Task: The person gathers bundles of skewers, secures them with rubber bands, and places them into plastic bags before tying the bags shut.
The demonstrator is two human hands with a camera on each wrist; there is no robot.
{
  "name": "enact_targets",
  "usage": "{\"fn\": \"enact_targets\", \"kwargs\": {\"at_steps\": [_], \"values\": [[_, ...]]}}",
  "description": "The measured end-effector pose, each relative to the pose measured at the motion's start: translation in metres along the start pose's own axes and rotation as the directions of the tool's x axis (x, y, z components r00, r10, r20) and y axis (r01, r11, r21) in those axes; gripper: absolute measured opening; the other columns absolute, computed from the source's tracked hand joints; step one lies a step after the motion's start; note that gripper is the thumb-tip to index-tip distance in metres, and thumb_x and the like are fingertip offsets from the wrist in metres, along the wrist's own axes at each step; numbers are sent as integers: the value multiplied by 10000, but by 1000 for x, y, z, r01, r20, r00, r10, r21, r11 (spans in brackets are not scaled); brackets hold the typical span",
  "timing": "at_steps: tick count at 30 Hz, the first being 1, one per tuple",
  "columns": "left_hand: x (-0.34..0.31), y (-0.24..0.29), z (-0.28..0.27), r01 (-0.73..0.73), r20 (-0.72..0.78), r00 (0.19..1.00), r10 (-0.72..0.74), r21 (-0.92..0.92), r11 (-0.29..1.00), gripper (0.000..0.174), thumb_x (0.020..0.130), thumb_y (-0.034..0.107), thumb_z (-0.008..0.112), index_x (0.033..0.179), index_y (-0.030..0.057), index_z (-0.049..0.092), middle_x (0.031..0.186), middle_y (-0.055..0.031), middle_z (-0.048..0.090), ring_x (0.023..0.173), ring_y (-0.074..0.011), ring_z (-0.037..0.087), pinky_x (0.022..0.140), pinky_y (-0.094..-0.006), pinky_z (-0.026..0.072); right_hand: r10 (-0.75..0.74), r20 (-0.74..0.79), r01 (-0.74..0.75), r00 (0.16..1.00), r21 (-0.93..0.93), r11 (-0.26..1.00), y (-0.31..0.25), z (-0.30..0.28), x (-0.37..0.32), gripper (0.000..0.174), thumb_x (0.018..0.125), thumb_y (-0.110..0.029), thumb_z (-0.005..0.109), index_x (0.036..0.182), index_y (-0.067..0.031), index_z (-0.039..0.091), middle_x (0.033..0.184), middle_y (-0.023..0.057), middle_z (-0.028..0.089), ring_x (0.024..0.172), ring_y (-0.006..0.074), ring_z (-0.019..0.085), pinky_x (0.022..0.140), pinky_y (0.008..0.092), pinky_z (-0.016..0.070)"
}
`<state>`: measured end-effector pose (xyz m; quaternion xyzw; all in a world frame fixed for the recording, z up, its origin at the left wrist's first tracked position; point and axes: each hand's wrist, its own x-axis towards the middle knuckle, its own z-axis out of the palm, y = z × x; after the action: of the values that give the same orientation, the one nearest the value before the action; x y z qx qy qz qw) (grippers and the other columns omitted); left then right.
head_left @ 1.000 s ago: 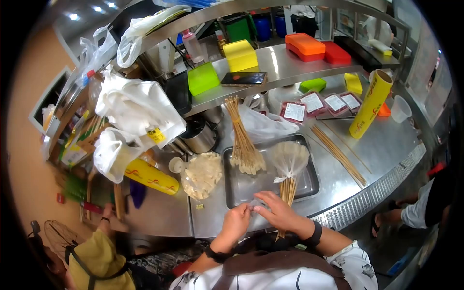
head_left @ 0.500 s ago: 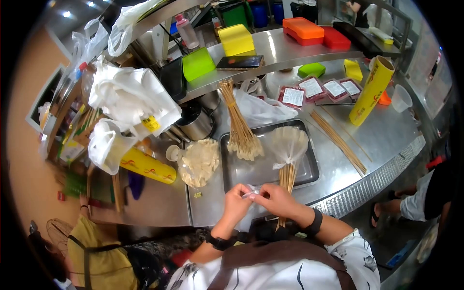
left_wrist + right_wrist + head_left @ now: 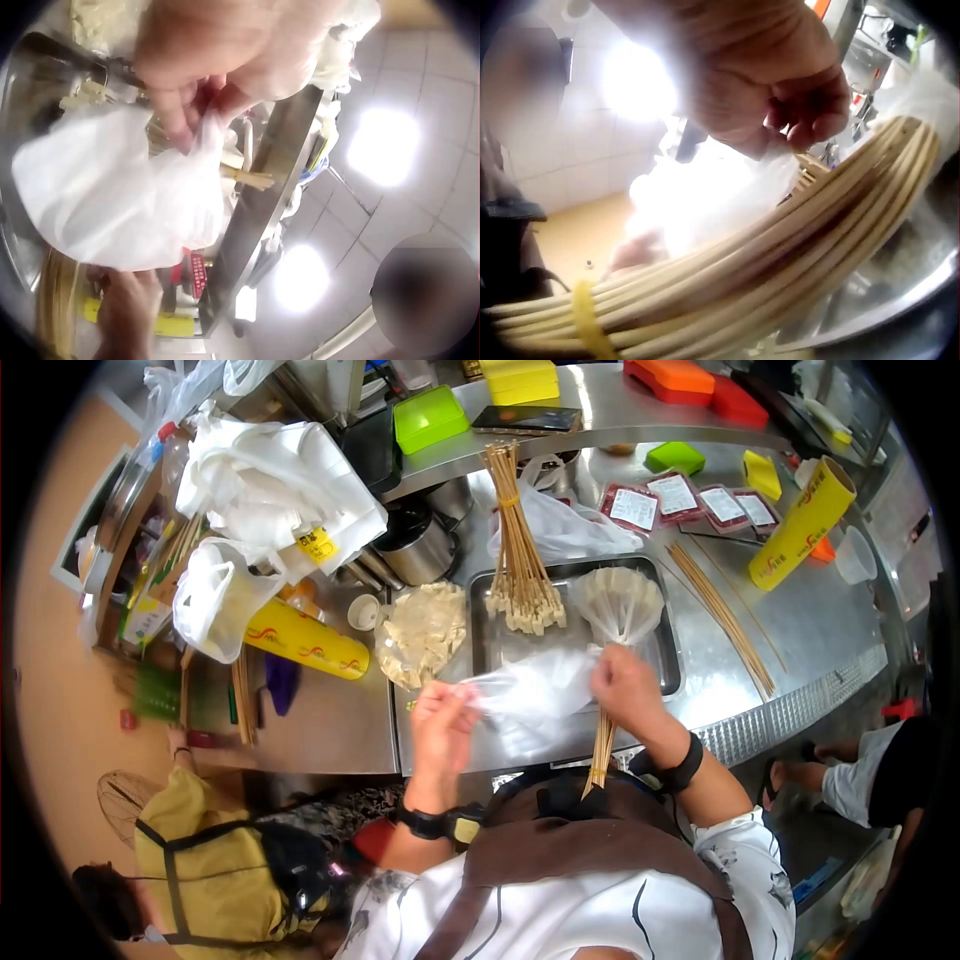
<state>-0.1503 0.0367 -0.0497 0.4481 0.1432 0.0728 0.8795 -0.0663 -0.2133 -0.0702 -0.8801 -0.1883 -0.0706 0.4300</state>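
In the head view a clear plastic bag (image 3: 535,695) is stretched between the two hands. My left hand (image 3: 440,730) pinches its left end, and my right hand (image 3: 625,685) pinches its right end. The left wrist view shows thumb and fingers on the bag (image 3: 120,187). Just beside the right hand, a bundle of sticks (image 3: 780,262) with a yellow band lies with its tops wrapped in another bag (image 3: 620,605), over the metal tray (image 3: 672,660). A second bundle of skewers (image 3: 515,540) rests in the tray, its pale pieces downward.
Left of the tray is a bag of pale pieces (image 3: 420,635). Loose sticks (image 3: 725,615), packaged red items (image 3: 632,508) and a yellow roll (image 3: 805,525) lie to the right. White bags (image 3: 280,490) hang at the left. Another person in yellow (image 3: 200,850) is at the lower left.
My hands have moved apart and upward, and the small gathered plastic between them is now spread out wide. The head view has tilted downward.
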Motion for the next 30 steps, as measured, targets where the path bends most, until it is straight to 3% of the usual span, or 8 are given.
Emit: {"fn": "enact_targets", "kwargs": {"at_steps": [3, 8, 11, 13, 22, 27, 29, 30], "values": [[1, 13, -25, -143, 71, 984, 161, -211, 967, 49, 882, 5, 583, 882, 45, 555, 892, -108, 661, 842, -189, 648, 802, -335, 530, 70, -71, -78, 995, -108, 991, 22, -11, 7, 120, 754, -72, 615, 740, -47, 498, 724, 158, 564, 683, 380, 562, 597, 432, 450], [-11, 8, -45, -62, 9, 998, 62, 236, 970, 256, 840, 35, 625, 1063, 36, 501, 1026, -101, 596, 802, -178, 612, 804, -329, 516, 153, -165, -156, 974, 0, 988, 25, -20, 22, 103, 775, -55, 611, 773, -35, 510, 649, 139, 549, 596, 317, 561, 562, 387, 452], [-14, 7, -21, 32, -3, 999, -46, 761, 648, 757, 729, 105, 743, 1371, 69, 342, 1369, -177, 403, 1098, -273, 567, 857, -361, 516, 146, -161, -126, 976, 125, 984, 16, -11, 29, 97, 815, -61, 613, 819, -26, 523, 655, 114, 547, 577, 228, 563, 556, 338, 455], [-13, 5, 3, -284, 287, 958, 17, 953, -107, 926, 679, 140, 780, 1450, 87, 271, 1482, -224, 255, 1320, -370, 380, 977, -408, 459, 94, 31, -99, 995, 280, 955, -2, 1, 31, 92, 825, -58, 604, 858, -28, 523, 685, 104, 554, 577, 211, 568, 557, 333, 460], [-15, -37, 18, -363, 520, 830, -204, 780, 510, 1172, 749, 493, 723, 1483, -46, -15, 1551, -264, 32, 1456, -348, 30, 1172, -388, 75, -44, 113, 28, 993, 140, 990, -30, 24, 35, 139, 759, 13, 580, 868, -27, 504, 740, 170, 559, 681, 348, 572, 603, 400, 449], [-7, -69, -17, -407, 539, 829, -147, 763, 502, 1153, 752, 518, 737, 1500, -5, 32, 1547, -272, 66, 1450, -369, 66, 1168, -418, 118, 37, 251, -62, 967, 93, 994, -26, 40, 42, 79, 784, -52, 567, 857, -35, 543, 791, 238, 603, 774, 434, 588, 664, 473, 465], [-18, -74, -20, -537, 574, 818, 40, 736, 411, 810, 875, 405, 655, 1464, 7, 266, 1447, -248, 353, 1347, -364, 351, 1100, -425, 300, -25, 270, -8, 963, 120, 993, -30, 37, 53, 83, 782, -56, 562, 859, -30, 547, 797, 250, 606, 783, 439, 592, 667, 482, 466], [-14, -68, -16, -391, 541, 832, -122, 728, 563, 904, 856, 456, 652, 1489, 24, 171, 1500, -230, 241, 1398, -347, 222, 1135, -413, 194, -50, 240, 23, 969, 115, 993, -35, 31, 61, 83, 782, -56, 562, 859, -30, 547, 797, 250, 606, 783, 439, 592, 667, 482, 466]]}}
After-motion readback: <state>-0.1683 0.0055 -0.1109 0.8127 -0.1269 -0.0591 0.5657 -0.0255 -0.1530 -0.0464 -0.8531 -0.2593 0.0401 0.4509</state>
